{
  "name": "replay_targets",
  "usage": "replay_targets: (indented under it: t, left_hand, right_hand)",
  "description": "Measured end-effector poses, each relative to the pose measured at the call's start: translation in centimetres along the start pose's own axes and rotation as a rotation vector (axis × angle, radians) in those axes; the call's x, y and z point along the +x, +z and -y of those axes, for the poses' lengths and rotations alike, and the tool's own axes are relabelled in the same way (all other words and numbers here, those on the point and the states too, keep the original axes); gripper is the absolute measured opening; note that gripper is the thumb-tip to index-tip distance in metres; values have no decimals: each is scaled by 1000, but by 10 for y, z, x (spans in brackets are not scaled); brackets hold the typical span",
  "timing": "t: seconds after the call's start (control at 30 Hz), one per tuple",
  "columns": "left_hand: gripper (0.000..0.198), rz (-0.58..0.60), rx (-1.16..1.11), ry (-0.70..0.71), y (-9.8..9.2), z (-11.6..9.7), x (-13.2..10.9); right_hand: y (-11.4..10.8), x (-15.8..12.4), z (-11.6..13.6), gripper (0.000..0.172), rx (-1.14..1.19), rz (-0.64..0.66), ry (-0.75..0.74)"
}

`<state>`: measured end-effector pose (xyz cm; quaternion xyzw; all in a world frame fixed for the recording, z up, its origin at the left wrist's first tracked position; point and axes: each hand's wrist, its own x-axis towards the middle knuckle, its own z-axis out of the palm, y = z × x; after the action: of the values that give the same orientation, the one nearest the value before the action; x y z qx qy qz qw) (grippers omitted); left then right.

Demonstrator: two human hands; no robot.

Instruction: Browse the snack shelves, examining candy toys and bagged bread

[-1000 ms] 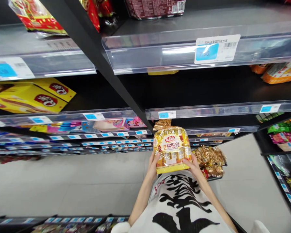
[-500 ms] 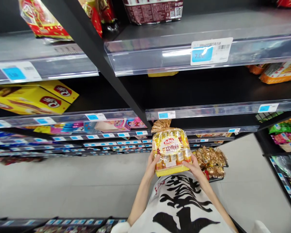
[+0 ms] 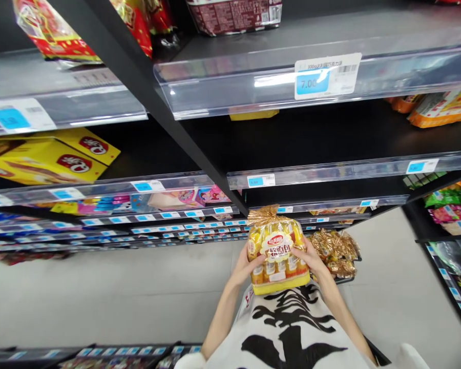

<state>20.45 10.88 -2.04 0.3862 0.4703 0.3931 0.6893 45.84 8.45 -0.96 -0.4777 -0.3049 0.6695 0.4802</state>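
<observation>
A clear bag of packaged bread rolls (image 3: 278,256), yellow at its base and gathered into a gold twisted top, is held in front of my shirt. My left hand (image 3: 246,266) grips its left side, thumb over the front. On the opposite side my right hand (image 3: 309,254) is closed around the edge, its thumb also on the front. The fingers behind the bag are hidden. Just past my right hand, more gold-topped bags (image 3: 336,251) sit low in a dark container that the arm and bag partly cover.
Dark shelves with clear price rails (image 3: 253,87) rise ahead. Yellow boxes (image 3: 57,159) lie on a left shelf, and orange packets (image 3: 441,110) on the right. A black upright (image 3: 138,82) divides the bays. Grey floor (image 3: 119,292) shows below, with another shelf unit (image 3: 451,277) at right.
The bag has come slightly down and to the right, closer to my shirt. Both hands keep hold of it, with the right hand now higher on its side. The view has shifted a little.
</observation>
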Motion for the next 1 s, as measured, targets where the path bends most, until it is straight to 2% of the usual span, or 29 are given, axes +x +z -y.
replay_targets:
  t: [0.1, 0.33, 0.57, 0.67, 0.77, 1.0]
  left_hand:
    - [69, 15, -43, -39, 2, 0, 1]
    - [65, -31, -80, -94, 8, 3, 6]
    - [65, -196, -88, -79, 13, 18, 18]
    - [66, -230, -110, -98, 12, 22, 21]
    - [64, -212, -153, -119, 11, 20, 21]
    - [63, -256, -188, -114, 10, 18, 21]
  right_hand:
    - [-3, -2, -7, 63, 12, -33, -6]
    - [-7, 3, -15, 51, 51, -89, -18]
    - [-5, 11, -23, 48, 97, -179, 25]
    - [-5, 13, -25, 47, 105, -171, 35]
    - [-3, 13, -25, 45, 104, -134, 37]
    - [1, 16, -15, 54, 57, -120, 11]
